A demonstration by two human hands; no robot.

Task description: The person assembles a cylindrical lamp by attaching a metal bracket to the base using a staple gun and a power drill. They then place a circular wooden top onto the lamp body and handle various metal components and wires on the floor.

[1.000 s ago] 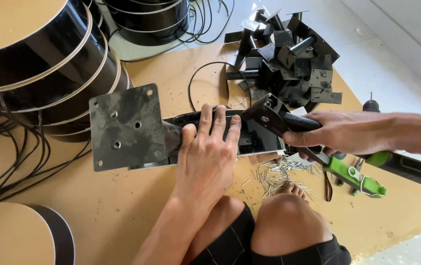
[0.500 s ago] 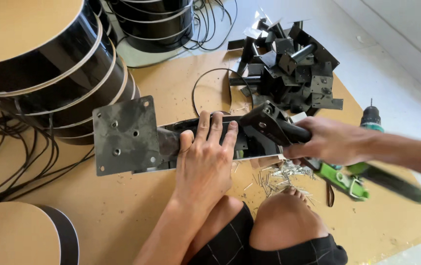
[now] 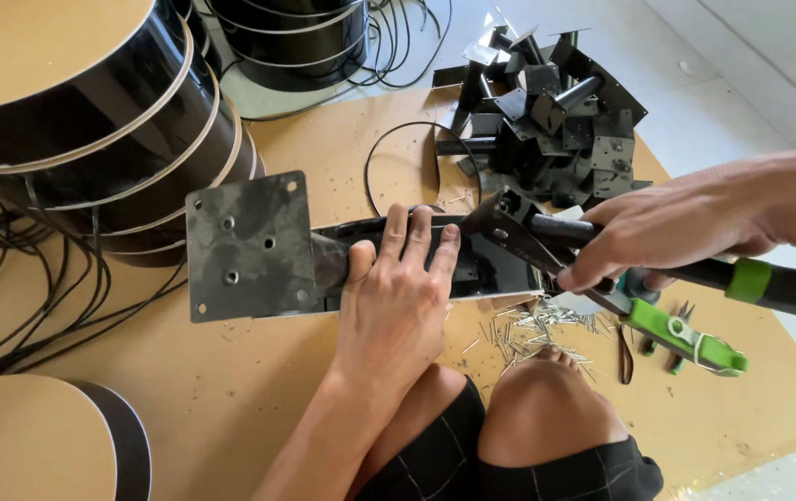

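Note:
My left hand [image 3: 400, 295] lies flat, fingers spread, pressing on a black metal leg bracket [image 3: 478, 269] that lies on brown board. A square dark steel plate [image 3: 247, 245] with several holes forms the bracket's left end. My right hand [image 3: 672, 227] grips the upper handle of a hand riveter [image 3: 517, 223] with black and green handles. The riveter's nose rests on the bracket just right of my left fingertips. Its lower green handle [image 3: 685, 338] hangs open below my hand.
Round black-edged wooden tops [image 3: 91, 111] are stacked at upper left, another [image 3: 40, 436] at lower left. A heap of black metal brackets [image 3: 556, 111] sits at upper right. Loose rivets [image 3: 532, 329] lie by my knee [image 3: 546, 408]. Black edging cord [image 3: 8, 306] trails at left.
My right hand has moved the riveter's upper handle up and to the right, so the handles are spread wider. The left hand has stayed pressed on the bracket.

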